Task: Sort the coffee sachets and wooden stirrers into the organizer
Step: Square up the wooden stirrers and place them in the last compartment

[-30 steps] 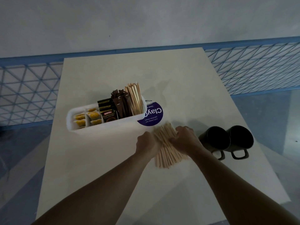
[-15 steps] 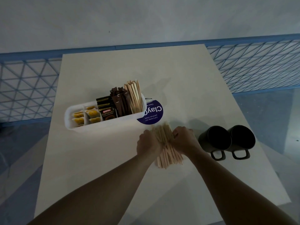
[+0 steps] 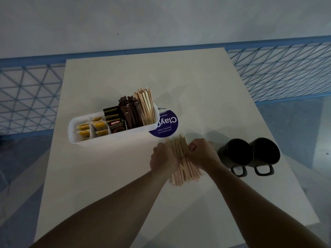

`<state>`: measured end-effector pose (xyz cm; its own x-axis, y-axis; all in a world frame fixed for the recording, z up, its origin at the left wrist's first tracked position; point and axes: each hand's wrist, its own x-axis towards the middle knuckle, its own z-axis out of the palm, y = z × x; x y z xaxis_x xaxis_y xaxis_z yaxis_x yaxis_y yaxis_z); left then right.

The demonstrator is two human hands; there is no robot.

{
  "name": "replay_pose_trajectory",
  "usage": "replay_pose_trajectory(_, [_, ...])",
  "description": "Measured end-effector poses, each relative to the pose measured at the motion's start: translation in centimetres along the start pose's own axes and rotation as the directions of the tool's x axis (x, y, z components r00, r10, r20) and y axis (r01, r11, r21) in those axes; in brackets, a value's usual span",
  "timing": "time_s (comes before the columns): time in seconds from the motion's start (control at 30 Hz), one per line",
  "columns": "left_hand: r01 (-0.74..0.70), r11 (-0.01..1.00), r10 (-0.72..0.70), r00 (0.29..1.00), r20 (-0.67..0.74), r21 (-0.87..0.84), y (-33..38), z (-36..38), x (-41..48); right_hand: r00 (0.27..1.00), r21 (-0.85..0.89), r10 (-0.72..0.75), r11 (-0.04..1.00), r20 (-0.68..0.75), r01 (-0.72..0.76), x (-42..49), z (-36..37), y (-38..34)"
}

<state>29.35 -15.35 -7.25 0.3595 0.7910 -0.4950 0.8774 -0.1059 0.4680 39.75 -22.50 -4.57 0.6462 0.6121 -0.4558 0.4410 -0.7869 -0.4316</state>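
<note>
Our left hand [image 3: 163, 158] and right hand [image 3: 201, 153] grip the last loose bundle of wooden stirrers [image 3: 184, 167] on the worktop [image 3: 197, 77]. The organizer [image 3: 114, 138] already holds coffee sachets [image 3: 116, 125] and stirrers (nearly done, we judge).

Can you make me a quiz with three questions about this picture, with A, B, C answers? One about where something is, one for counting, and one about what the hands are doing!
1. Where are the black mugs?
A) on a chair
B) on the floor
C) on the table, beside the right hand

2. How many black mugs are there?
A) one
B) two
C) four

3. What are the left hand and right hand doing?
A) gripping a bundle of stirrers
B) lying flat on the table
C) lifting a mug

Answers:
1 C, they stand on the tabletop just right of that hand.
2 B, two stand side by side.
3 A, both hands curl round the bundle from either side.
</note>
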Motion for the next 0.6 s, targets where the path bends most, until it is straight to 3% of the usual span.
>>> replay_pose_trajectory(0.23, [-0.062,0.998,0.063,0.997,-0.038,0.028,-0.30,-0.32,0.13,0.999,0.005,-0.037,0.999,-0.022,0.037,-0.40,-0.60,-0.08])
replay_pose_trajectory(0.6, [-0.045,0.994,0.049,0.998,-0.037,0.095,-0.03,-0.74,-0.57,0.996,0.026,-0.024,0.999,-0.085,0.027,-0.67,-0.57,-0.24])
